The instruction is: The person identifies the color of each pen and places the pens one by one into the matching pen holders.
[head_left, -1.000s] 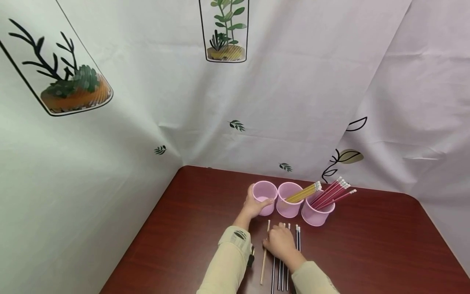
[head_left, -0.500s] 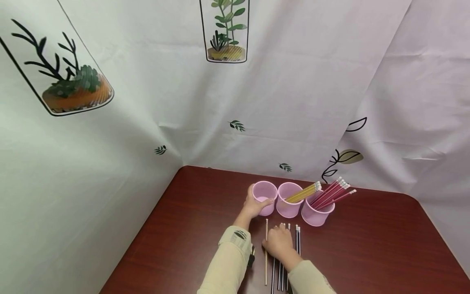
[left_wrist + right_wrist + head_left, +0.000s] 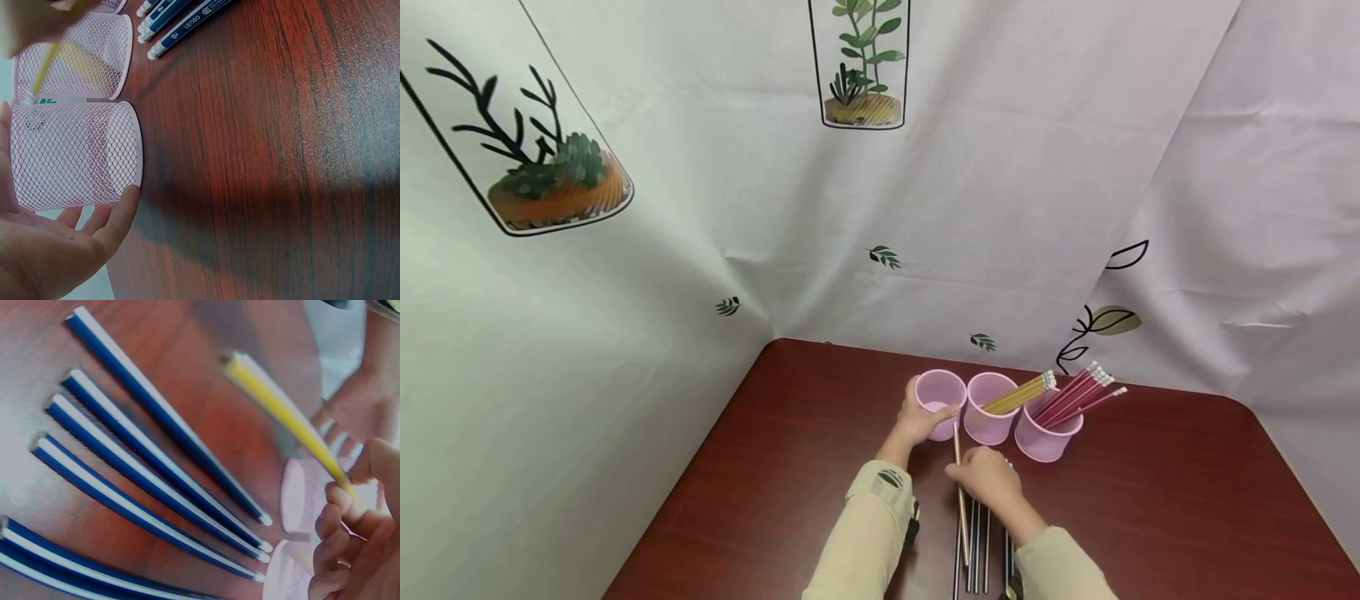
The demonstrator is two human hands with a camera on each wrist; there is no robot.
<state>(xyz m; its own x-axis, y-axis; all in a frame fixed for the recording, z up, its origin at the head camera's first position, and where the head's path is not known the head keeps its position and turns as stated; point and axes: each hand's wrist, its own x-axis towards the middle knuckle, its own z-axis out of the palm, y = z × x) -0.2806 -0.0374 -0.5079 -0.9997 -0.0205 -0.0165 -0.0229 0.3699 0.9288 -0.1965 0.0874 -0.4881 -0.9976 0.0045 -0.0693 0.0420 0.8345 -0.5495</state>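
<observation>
My left hand (image 3: 914, 418) holds the leftmost pink mesh pencil cup (image 3: 946, 427), thumb at the front of it and fingers around the far side. In the left wrist view a fingertip touches the cup's base rim. With thumb and fingers my right hand (image 3: 990, 481) pinches a yellow pencil (image 3: 281, 422) near its eraser end. The pencil slants above the table, its upper end just in front of the left cup in the head view. Below it lie several dark blue pencils (image 3: 165, 419) with white stripes, side by side, erasers toward the cups.
A second pink cup (image 3: 988, 430) with several yellow pencils (image 3: 1019, 395) stands right beside the held one. To its right is a third cup (image 3: 1042, 445) with several red pencils (image 3: 1070, 398). Patterned white cloth (image 3: 1000, 208) hangs behind the dark red table (image 3: 1172, 492).
My right hand has lifted the yellow pencil off the table and moved it slightly right and toward the cups. The left hand and all three cups have stayed put.
</observation>
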